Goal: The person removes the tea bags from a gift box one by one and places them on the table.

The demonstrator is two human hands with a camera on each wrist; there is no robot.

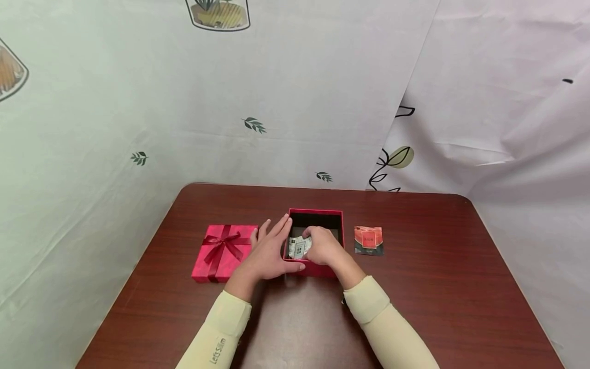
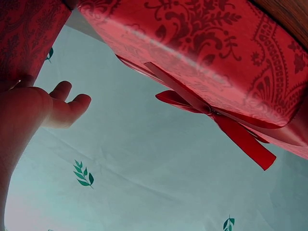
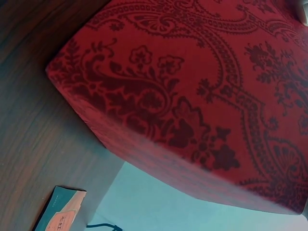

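Observation:
In the head view an uncovered red gift box [image 1: 318, 270] with a dark inside stands on the table. My left hand [image 1: 269, 254] is at its left side, fingers stretched along the wall and thumb at the near edge. My right hand [image 1: 324, 246] reaches into the box and pinches a small white printed packet [image 1: 298, 248] at the left part of the inside. Dark floral patterning covers the box wall [image 3: 168, 96] in the right wrist view. That view hides most of the right hand.
Left of the box lies its red lid [image 1: 207, 256], tied with a ribbon bow [image 1: 224, 247]. A flat orange and dark green packet [image 1: 369, 240] lies to the right. The brown table [image 1: 442, 287] backs onto a white printed curtain [image 1: 295, 92].

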